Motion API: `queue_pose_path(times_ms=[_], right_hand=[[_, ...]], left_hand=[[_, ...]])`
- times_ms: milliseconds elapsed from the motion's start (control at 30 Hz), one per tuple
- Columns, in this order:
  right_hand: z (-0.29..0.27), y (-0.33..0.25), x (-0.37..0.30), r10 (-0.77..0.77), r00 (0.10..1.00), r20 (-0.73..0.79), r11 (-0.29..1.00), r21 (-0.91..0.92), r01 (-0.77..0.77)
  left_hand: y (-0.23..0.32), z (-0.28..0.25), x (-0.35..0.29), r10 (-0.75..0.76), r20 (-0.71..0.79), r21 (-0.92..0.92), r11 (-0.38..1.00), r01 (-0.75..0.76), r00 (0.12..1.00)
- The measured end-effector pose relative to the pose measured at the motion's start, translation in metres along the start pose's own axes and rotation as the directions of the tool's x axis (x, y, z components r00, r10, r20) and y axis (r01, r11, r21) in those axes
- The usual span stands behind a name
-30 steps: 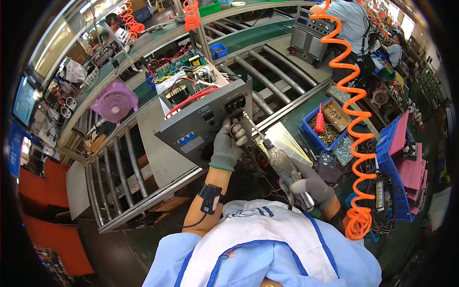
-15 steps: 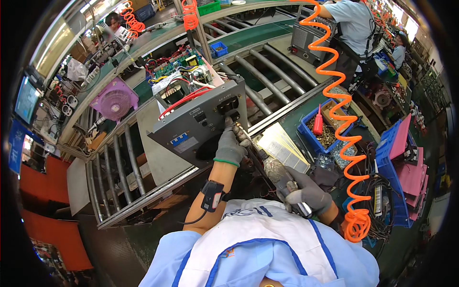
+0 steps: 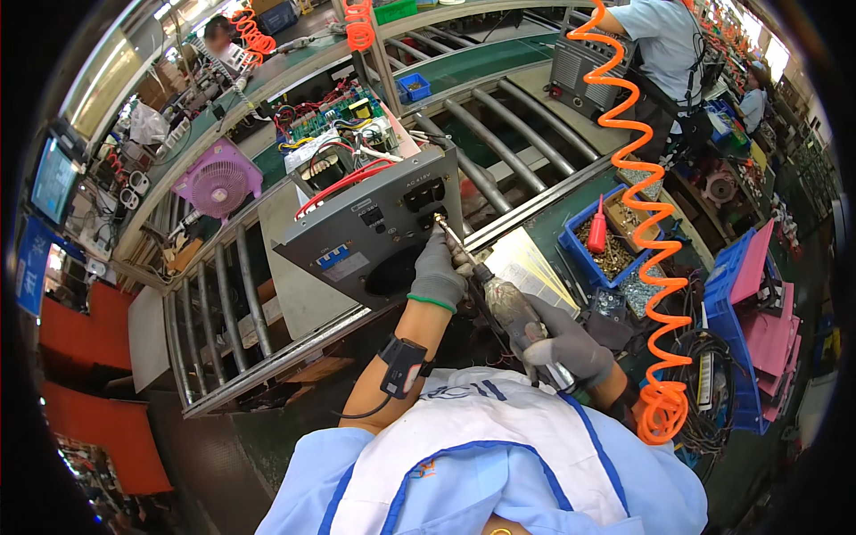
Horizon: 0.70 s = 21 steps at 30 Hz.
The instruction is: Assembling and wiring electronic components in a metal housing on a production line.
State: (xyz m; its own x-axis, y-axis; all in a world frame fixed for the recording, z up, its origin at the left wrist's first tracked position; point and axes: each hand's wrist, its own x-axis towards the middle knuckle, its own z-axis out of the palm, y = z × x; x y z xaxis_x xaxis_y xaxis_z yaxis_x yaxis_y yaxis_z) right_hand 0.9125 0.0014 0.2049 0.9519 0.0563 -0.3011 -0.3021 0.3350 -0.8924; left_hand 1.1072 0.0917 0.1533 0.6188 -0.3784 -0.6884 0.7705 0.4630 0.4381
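Grey-gloved left hand (image 3: 439,276): fingers bunched beside the bit (image 3: 453,235), close to its tip; whether they pinch a screw, cannot tell. Right hand (image 3: 575,346), likewise gloved: fingers curled closed around the body of one power driver (image 3: 510,310), bit pointing up and away to the panel. One dark grey metal panel (image 3: 312,234), tilted, at the near edge of the roller conveyor (image 3: 294,366), with black sockets, a blue switch block (image 3: 333,256) and a round opening; the bit tip meets it, or nearly so, below the upper sockets. Behind the panel: red cables (image 3: 343,188) and a populated circuit board (image 3: 332,119). Step in hand, as judged: driving a fastener at the socket area. Next move, as judged, calls for a square bit, steady pressure, and left fingers clear of the turning shank. Right of the conveyor, a green counter (image 3: 546,221): printed sheets (image 3: 532,270) along its left edge; farther right, one blue bin (image 3: 581,262) of small brass-coloured parts, red bottle (image 3: 596,232) inside. Outermost right: one orange coiled hose (image 3: 664,412).
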Motion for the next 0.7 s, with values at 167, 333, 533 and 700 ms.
queue_pose_path(times_ms=[167,333,533,700], right_hand=[[-0.003,-0.005,0.011,0.019,0.999,-0.029,0.999,0.048,-0.017],[-0.007,-0.013,0.020,-0.020,1.000,0.008,1.000,0.006,0.020],[-0.001,-0.015,0.026,-0.087,0.986,-0.141,0.994,-0.083,0.075],[-0.002,-0.013,0.025,-0.122,0.977,-0.173,0.970,-0.228,0.081]], left_hand=[[0.006,0.003,0.006,0.023,0.053,0.073,0.997,-0.027,0.998],[0.011,0.009,0.009,0.046,0.057,0.024,0.999,-0.048,0.997],[-0.005,0.015,0.007,0.166,0.041,-0.017,0.986,-0.166,0.985],[-0.010,0.006,0.011,0.301,0.218,-0.078,0.954,-0.291,0.928]])
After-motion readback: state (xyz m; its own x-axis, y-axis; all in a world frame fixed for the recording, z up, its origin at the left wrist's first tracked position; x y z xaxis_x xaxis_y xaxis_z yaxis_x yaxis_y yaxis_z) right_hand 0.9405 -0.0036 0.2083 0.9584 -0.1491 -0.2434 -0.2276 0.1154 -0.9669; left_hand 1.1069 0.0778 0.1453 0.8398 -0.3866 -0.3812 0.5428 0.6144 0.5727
